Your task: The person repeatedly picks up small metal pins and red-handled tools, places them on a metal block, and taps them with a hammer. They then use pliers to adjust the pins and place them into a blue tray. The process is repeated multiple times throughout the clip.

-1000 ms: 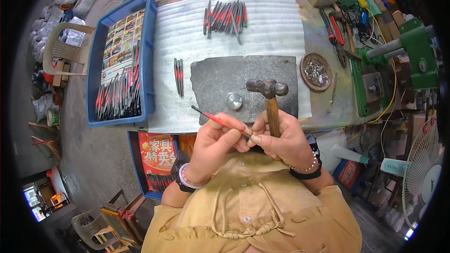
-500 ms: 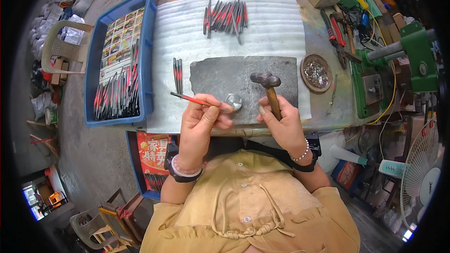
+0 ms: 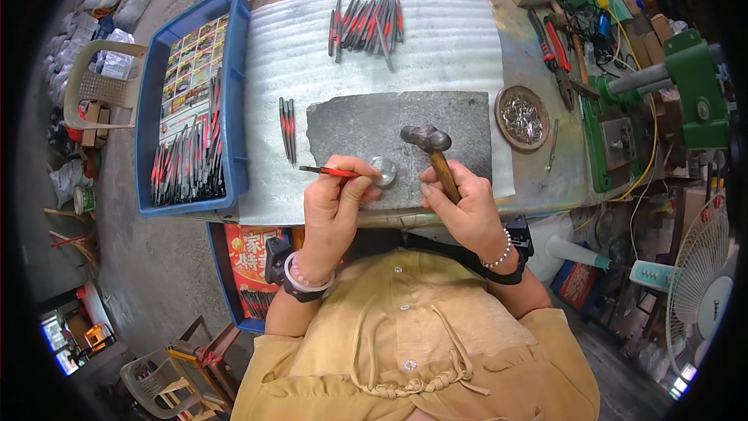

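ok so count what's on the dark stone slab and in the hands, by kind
hammer: 1, in the right hand
red-handled tool: 1, in the left hand
round metal block: 1, on the slab
total: 3

Your left hand [image 3: 333,204] pinched a thin red-and-black tool [image 3: 323,172], its tip laid on a small round metal block [image 3: 383,171] on the dark slab [image 3: 366,129]. Your right hand [image 3: 463,206] gripped a hammer [image 3: 433,152], head raised just beside the block. More such tools lay in a pile [image 3: 366,23], a pair [image 3: 287,129] and a blue tray [image 3: 234,93].
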{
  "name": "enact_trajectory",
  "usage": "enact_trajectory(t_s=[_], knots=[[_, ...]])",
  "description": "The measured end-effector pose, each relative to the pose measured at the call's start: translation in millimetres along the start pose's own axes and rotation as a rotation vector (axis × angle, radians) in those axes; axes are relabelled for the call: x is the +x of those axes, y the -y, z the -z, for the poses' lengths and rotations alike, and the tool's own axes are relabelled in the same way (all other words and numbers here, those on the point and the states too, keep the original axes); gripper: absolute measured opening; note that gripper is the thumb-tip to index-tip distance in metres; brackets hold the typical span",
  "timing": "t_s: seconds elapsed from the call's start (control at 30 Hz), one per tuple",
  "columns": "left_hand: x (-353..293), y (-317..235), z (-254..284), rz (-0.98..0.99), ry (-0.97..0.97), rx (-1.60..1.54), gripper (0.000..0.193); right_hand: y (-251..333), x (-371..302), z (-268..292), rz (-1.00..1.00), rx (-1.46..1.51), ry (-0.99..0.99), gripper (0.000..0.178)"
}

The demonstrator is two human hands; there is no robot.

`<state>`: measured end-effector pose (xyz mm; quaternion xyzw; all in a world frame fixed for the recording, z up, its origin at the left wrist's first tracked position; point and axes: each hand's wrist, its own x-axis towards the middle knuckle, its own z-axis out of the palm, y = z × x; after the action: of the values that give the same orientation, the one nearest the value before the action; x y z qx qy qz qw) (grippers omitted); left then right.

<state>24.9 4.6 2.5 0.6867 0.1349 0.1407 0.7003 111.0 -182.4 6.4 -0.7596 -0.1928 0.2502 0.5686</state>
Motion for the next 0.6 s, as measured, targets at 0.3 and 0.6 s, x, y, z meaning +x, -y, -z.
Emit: enact_trajectory(t_s=[0.3,0.6], knots=[[0.9,0.4,-0.4,-0.027,0.048,0.122,0.01,-1.7,0.4,0.5,0.001,-0.001,0.002,0.016],[0.3,0.4,-0.6,-0.056,0.041,0.157,0.01,-1.9,-0.7,-1.4,0.035,-0.013,-0.027,0.023]])
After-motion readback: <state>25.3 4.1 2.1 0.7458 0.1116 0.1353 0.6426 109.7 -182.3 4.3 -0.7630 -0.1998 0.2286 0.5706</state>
